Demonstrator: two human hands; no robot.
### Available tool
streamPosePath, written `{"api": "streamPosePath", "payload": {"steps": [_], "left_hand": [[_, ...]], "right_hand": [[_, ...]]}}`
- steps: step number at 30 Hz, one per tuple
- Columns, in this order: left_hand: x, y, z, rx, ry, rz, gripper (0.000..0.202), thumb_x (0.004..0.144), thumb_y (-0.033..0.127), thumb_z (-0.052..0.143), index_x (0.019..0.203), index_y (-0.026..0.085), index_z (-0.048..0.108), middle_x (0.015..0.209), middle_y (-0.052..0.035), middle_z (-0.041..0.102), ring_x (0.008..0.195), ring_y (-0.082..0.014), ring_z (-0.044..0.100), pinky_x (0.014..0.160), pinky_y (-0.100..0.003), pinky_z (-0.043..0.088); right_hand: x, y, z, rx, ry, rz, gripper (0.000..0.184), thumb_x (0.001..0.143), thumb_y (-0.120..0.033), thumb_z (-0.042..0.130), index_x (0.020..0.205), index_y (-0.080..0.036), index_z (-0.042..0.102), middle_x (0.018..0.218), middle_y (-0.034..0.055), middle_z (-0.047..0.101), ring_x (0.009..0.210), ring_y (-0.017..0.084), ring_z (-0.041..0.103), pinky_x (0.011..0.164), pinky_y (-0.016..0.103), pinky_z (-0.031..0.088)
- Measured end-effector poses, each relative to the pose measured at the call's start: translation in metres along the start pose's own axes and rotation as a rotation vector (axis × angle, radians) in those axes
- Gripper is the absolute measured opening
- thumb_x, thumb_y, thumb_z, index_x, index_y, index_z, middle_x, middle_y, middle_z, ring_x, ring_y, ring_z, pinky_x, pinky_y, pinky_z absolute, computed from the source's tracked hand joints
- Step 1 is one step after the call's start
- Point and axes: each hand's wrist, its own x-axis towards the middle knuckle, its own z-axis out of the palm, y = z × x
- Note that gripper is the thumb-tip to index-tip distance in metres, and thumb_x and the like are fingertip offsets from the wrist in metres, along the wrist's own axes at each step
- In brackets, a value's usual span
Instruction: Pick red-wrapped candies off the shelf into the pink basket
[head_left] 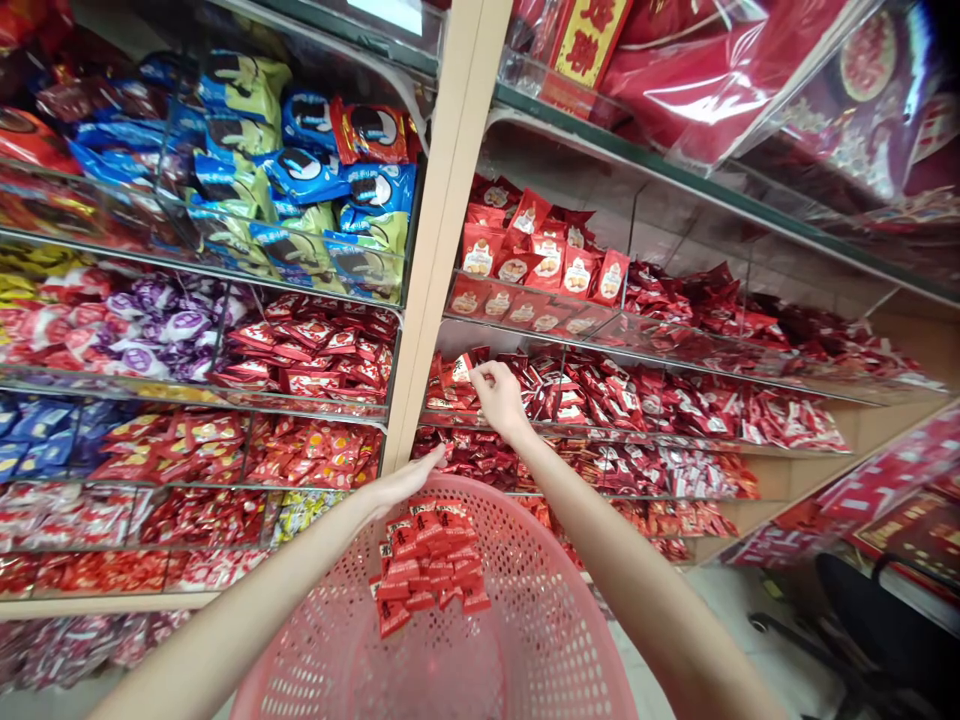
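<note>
Fingers [482, 374] of the right hand [501, 400] are pinched nearly closed on a small red-and-white foil-wrapped sweet [462, 369] at the near end of a clear acrylic shelf bin [570, 428]. Below and just left of them, the left hand [401, 483] lies on the far rim of a pink perforated plastic basket [540, 600]. Its fingertips are hidden, so I cannot tell whether it grips. A heap of red wrapped sweets [431, 562] sits in the basket, below the fingers.

My judgement of the risk: so thin a pinch could drop the sweet short of the rim, and a loosely held basket could tip.

Up and right of the fingers, a red-and-gold card [586, 40] bears Chinese characters. Blue biscuit packets [307, 170] up and left probably carry a brand, but it is too blurred to read.
</note>
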Motion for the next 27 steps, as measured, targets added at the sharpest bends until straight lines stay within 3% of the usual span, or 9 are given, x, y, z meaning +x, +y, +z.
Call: {"api": "streamPosePath", "payload": {"steps": [3,5,7,10,13,16,19,23,27], "left_hand": [[-0.002,0.002,0.000,0.009,-0.008,-0.002,0.077,0.076,0.074,0.030,0.124,0.018,0.052,0.139,-0.0098,0.045,0.127,-0.0249,0.039,0.107,-0.036,0.024],[-0.002,0.003,0.000,0.015,-0.019,0.005,0.073,0.077,0.072,0.030,0.122,0.019,0.053,0.138,-0.0092,0.046,0.127,-0.0251,0.040,0.106,-0.037,0.025],[0.000,0.002,0.000,0.028,-0.032,0.034,0.064,0.078,0.067,0.036,0.117,0.020,0.056,0.137,-0.0079,0.048,0.126,-0.0244,0.040,0.106,-0.036,0.025],[0.003,0.000,0.001,0.060,-0.072,0.094,0.042,0.075,0.047,0.054,0.102,0.016,0.063,0.122,-0.0091,0.060,0.116,-0.0242,0.049,0.101,-0.034,0.031],[0.005,-0.001,0.002,0.071,-0.136,0.133,0.031,0.063,0.023,0.059,0.093,0.016,0.065,0.105,-0.0054,0.068,0.102,-0.0218,0.057,0.092,-0.031,0.039],[0.005,-0.002,0.002,0.076,-0.167,0.145,0.036,0.057,0.015,0.056,0.092,0.018,0.065,0.101,-0.0024,0.068,0.099,-0.0205,0.057,0.087,-0.030,0.041],[0.005,-0.004,0.002,0.077,-0.157,0.152,0.034,0.059,0.019,0.059,0.092,0.018,0.065,0.103,-0.0039,0.068,0.100,-0.0205,0.057,0.089,-0.031,0.040],[0.006,-0.005,0.002,0.030,-0.169,0.183,0.050,0.063,0.027,0.062,0.112,0.021,0.056,0.111,-0.0050,0.065,0.103,-0.0188,0.056,0.091,-0.031,0.039],[0.008,-0.009,0.003,0.028,-0.206,0.209,0.028,0.063,0.034,0.067,0.085,0.017,0.065,0.087,-0.0023,0.069,0.082,-0.0157,0.059,0.081,-0.028,0.042]], "right_hand": [[-0.013,0.000,-0.022,0.185,0.086,-0.154,0.017,0.085,-0.030,0.047,0.075,-0.019,0.056,0.080,0.0024,0.055,0.072,0.014,0.051,0.070,0.027,0.041],[-0.028,0.002,-0.038,0.257,0.074,-0.156,0.017,0.085,-0.032,0.047,0.078,-0.020,0.055,0.080,0.0019,0.054,0.073,0.014,0.051,0.069,0.027,0.041],[-0.046,0.007,-0.052,0.330,-0.008,-0.085,0.018,0.085,-0.036,0.049,0.079,-0.020,0.054,0.075,0.0004,0.054,0.070,0.014,0.051,0.066,0.027,0.041],[-0.076,0.022,-0.061,0.441,-0.249,0.057,0.021,0.085,-0.041,0.050,0.080,-0.020,0.054,0.069,-0.0014,0.055,0.065,0.014,0.053,0.063,0.027,0.042],[-0.101,0.039,-0.056,0.486,-0.443,0.146,0.024,0.084,-0.043,0.051,0.082,-0.020,0.056,0.070,-0.0011,0.056,0.067,0.013,0.053,0.064,0.027,0.042],[-0.118,0.052,-0.043,0.512,-0.508,0.173,0.026,0.082,-0.046,0.053,0.079,-0.020,0.056,0.070,-0.0018,0.056,0.066,0.013,0.052,0.063,0.026,0.041],[-0.124,0.060,-0.034,0.571,-0.503,0.208,0.028,0.081,-0.048,0.053,0.077,-0.020,0.057,0.069,-0.0017,0.058,0.066,0.013,0.053,0.065,0.027,0.041],[-0.126,0.066,-0.033,0.622,-0.478,0.273,0.028,0.079,-0.049,0.055,0.075,-0.021,0.059,0.067,-0.0014,0.060,0.064,0.014,0.054,0.064,0.027,0.041],[-0.129,0.072,-0.030,0.668,-0.498,0.310,0.028,0.077,-0.049,0.058,0.075,-0.021,0.059,0.065,-0.0017,0.061,0.063,0.014,0.055,0.064,0.027,0.040]]}}
